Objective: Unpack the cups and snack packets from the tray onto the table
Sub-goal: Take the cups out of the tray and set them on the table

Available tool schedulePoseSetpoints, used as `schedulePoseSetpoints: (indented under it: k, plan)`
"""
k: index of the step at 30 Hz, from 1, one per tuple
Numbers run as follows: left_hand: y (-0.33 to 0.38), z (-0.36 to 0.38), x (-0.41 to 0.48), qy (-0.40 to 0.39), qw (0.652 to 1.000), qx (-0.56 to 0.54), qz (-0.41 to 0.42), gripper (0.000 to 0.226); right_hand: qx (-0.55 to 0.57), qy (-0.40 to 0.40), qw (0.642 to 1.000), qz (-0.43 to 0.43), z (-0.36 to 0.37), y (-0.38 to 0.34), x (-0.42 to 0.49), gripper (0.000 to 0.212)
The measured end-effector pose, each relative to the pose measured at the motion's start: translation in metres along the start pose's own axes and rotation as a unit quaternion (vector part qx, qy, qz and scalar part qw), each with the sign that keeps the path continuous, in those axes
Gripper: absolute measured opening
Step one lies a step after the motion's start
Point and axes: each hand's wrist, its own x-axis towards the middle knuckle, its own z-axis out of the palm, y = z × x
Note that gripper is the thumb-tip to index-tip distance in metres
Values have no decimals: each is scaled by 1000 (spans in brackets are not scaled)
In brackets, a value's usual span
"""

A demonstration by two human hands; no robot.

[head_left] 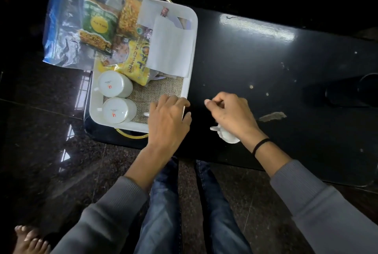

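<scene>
A white tray [191,34] with gold handles sits on the left end of a black table [266,65]. Two white cups [114,87] [118,110] stand upside down at its left side. Snack packets [131,63] lie at its far end, some inside a clear plastic bag [67,28]. My left hand [167,122] is cupped over the tray's near right corner, closed on a third cup that is hidden except for a white handle [146,114]. My right hand [231,114] grips another white cup [226,136] on the table, right of the tray.
A folded white paper sheet [169,49] covers the tray's right part, and burlap lining [163,88] shows beneath. A dark round object [351,94] rests at the table's right end. My legs and the dark stone floor lie below the table's near edge. A bare foot [30,239] shows at bottom left.
</scene>
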Motion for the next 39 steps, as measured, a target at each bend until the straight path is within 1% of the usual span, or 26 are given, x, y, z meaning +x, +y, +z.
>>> schedulePoseSetpoints:
  k: [3, 5, 9, 13, 17, 20, 22, 24, 25, 27, 28, 29, 31, 34, 39]
  plan:
    - [-27, -4, 0, -28, 999, 27, -3, 52, 32, -64, 997, -30, 22, -19, 5, 21]
    - [-39, -4, 1, -57, 998, 7, -22, 66, 54, -98, 993, -41, 36, -27, 6, 18]
    - [-55, -1, -1, -99, 993, -26, -54, 81, 28, -134, 989, -52, 54, -33, 8, 24]
    - [-66, 1, -2, -116, 989, -69, -55, 82, 73, -156, 985, -25, 63, -31, 12, 27]
    - [-69, 0, -3, -78, 994, -67, -39, 73, 126, -168, 977, -19, 63, -25, 13, 26]
    - [-73, -5, -1, -52, 986, -150, -42, 70, 183, -151, 971, -19, 59, -21, 11, 20]
    - [-75, -11, 1, -42, 972, -221, -67, 69, 225, -129, 965, -33, 52, -19, 8, 17]
    - [-74, -19, 3, -55, 953, -275, -116, 62, 257, -113, 959, -47, 42, -18, 7, 17]
    - [-73, -23, 5, -71, 935, -320, -136, 55, 280, -109, 953, -47, 37, -19, 6, 17]
    - [-66, -29, 9, -103, 874, -449, -158, 49, 328, -110, 937, -41, 28, -18, 5, 18]
    - [-61, -31, 11, -113, 848, -494, -153, 49, 346, -113, 931, -38, 24, -18, 5, 21]
    - [-55, -34, 13, -120, 833, -521, -143, 49, 363, -118, 924, -33, 20, -17, 5, 24]
    - [-37, -36, 19, -135, 820, -542, -123, 52, 405, -131, 905, -18, 8, -11, 3, 29]
    - [-7, -32, 28, -155, 817, -545, -107, 53, 444, -138, 885, -10, -16, 6, 1, 34]
    - [46, -12, 33, -219, 768, -593, -101, 40, 472, -110, 875, -10, -52, 53, -5, 35]
